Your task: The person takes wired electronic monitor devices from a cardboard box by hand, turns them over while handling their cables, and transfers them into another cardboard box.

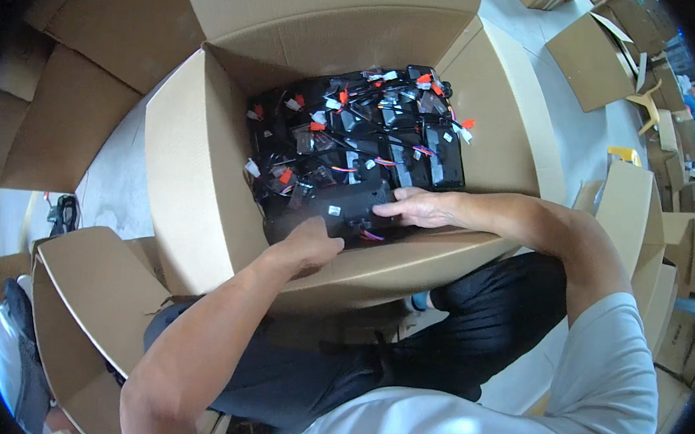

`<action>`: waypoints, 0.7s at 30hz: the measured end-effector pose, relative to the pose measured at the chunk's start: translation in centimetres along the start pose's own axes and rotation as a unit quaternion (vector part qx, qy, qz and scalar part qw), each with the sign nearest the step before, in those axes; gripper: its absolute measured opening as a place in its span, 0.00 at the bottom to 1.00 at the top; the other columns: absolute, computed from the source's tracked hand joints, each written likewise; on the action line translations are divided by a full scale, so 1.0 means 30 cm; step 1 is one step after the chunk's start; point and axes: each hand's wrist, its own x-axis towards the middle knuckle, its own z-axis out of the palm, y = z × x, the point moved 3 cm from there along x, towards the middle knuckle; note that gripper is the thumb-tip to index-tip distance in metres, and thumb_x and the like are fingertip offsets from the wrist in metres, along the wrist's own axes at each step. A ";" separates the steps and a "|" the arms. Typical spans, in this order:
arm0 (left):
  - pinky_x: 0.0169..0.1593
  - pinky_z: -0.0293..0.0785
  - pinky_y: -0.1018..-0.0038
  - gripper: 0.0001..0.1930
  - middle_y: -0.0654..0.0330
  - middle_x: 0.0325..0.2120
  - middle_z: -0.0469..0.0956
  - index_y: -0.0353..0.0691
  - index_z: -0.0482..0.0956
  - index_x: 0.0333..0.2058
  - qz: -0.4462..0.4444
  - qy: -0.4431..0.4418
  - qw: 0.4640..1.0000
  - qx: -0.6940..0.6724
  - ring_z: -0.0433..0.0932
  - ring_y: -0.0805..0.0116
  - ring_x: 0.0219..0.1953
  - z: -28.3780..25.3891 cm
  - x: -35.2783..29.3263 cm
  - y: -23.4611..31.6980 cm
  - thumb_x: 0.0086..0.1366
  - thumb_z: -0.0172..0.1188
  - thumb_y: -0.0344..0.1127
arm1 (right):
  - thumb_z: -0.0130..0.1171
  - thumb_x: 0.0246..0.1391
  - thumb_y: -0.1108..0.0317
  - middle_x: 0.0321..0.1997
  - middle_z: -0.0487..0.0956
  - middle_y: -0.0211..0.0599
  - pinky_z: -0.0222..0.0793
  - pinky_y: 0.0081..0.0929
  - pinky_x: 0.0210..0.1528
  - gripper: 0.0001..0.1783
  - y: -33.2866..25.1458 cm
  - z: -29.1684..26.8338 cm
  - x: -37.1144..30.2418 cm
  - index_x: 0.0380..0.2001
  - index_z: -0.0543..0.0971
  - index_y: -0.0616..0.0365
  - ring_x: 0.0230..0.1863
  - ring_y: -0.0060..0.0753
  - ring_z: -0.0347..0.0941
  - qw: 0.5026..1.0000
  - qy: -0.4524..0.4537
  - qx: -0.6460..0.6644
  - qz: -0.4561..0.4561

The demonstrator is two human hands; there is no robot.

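A large open cardboard box (pixel 243 147) stands in front of me, packed with black plastic units (pixel 442 155). Thin wires with white, red and orange connectors lie across them. At the box's near side, one long black plastic case (pixel 353 201) with a small white label lies across the others. My right hand (pixel 422 208) is closed on its right end, thumb on top and the other fingers partly hidden. With its fingers curled, my left hand (pixel 308 245) grips the near left edge of the same case. Coloured wires (pixel 372 236) show just beneath the case.
The box's flaps (pixel 175 171) are spread outward. A smaller open carton (pixel 92 295) stands at lower left beside my leg. More cartons (pixel 592 63) are on the floor at upper right, with a yellow object (pixel 624 154) nearby. Cardboard (pixel 70 113) also stands along the left.
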 end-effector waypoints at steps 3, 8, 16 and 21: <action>0.80 0.75 0.51 0.45 0.25 0.72 0.81 0.18 0.79 0.72 0.000 -0.008 1.000 -0.020 0.81 0.32 0.76 0.039 -0.012 0.033 0.72 0.73 0.55 | 0.80 0.76 0.58 0.77 0.85 0.38 0.70 0.57 0.85 0.39 0.008 0.007 0.010 0.81 0.76 0.58 0.79 0.43 0.79 0.997 -0.012 0.058 -0.043; 0.80 0.75 0.51 0.45 0.27 0.72 0.81 0.19 0.80 0.71 -0.019 -0.004 1.000 -0.011 0.80 0.33 0.77 0.055 -0.011 0.036 0.73 0.73 0.57 | 0.84 0.71 0.55 0.77 0.85 0.38 0.74 0.61 0.82 0.41 -0.019 0.018 0.003 0.78 0.79 0.58 0.79 0.43 0.79 0.997 0.073 -0.032 -0.007; 0.66 0.86 0.54 0.32 0.37 0.53 0.93 0.29 0.89 0.65 0.064 0.164 0.984 0.004 0.93 0.45 0.58 -0.157 -0.070 0.091 0.76 0.72 0.53 | 0.86 0.68 0.53 0.76 0.87 0.37 0.75 0.58 0.80 0.41 -0.034 -0.182 -0.123 0.78 0.82 0.48 0.76 0.43 0.82 0.993 0.009 -0.027 0.114; 0.74 0.81 0.47 0.30 0.30 0.60 0.89 0.30 0.88 0.66 0.078 0.158 0.984 0.004 0.87 0.33 0.67 -0.200 -0.178 0.144 0.78 0.66 0.51 | 0.85 0.70 0.57 0.73 0.90 0.36 0.74 0.60 0.83 0.37 0.007 -0.220 -0.096 0.76 0.83 0.53 0.76 0.39 0.84 0.989 0.051 -0.033 0.136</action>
